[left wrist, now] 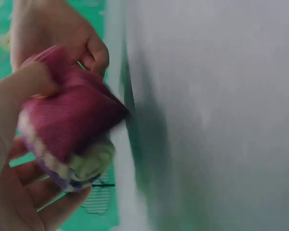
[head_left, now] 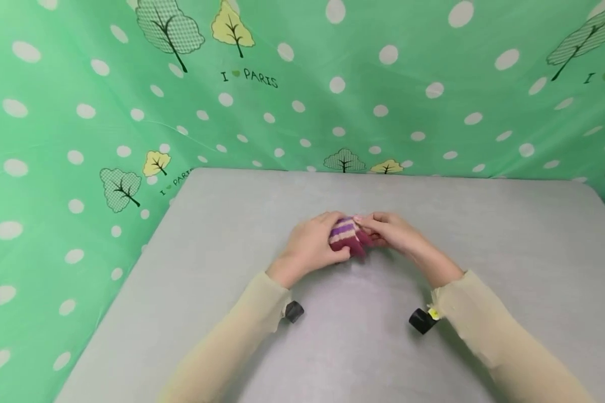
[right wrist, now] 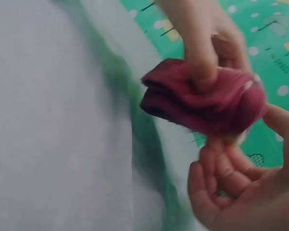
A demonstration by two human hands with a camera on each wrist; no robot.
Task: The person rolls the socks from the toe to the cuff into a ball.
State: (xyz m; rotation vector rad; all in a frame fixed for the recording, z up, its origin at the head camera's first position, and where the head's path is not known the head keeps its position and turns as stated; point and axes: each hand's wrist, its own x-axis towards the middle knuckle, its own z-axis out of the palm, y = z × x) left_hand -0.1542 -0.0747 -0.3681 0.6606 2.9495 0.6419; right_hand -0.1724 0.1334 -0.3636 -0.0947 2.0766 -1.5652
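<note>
A folded pair of socks (head_left: 347,236), maroon with purple and cream stripes, is held up between both hands over the middle of the table. My left hand (head_left: 312,242) grips it from the left; in the left wrist view its thumb presses the maroon knit and the fingers spread behind the striped side. At the other end my right hand (head_left: 390,230) pinches the edge of the bundle between thumb and fingertips. The right wrist view shows the maroon layers of the socks (right wrist: 231,103) folded over, with the right thumb at the rounded end. A pale greenish patch shows in the left wrist view.
The grey table (head_left: 222,224) stretches out around the hands. Behind and to the left hangs a green dotted cloth (head_left: 302,123) with printed trees, meeting the table's edges. A black device (head_left: 293,311) sits at the left cuff and another black device (head_left: 422,321) at the right cuff.
</note>
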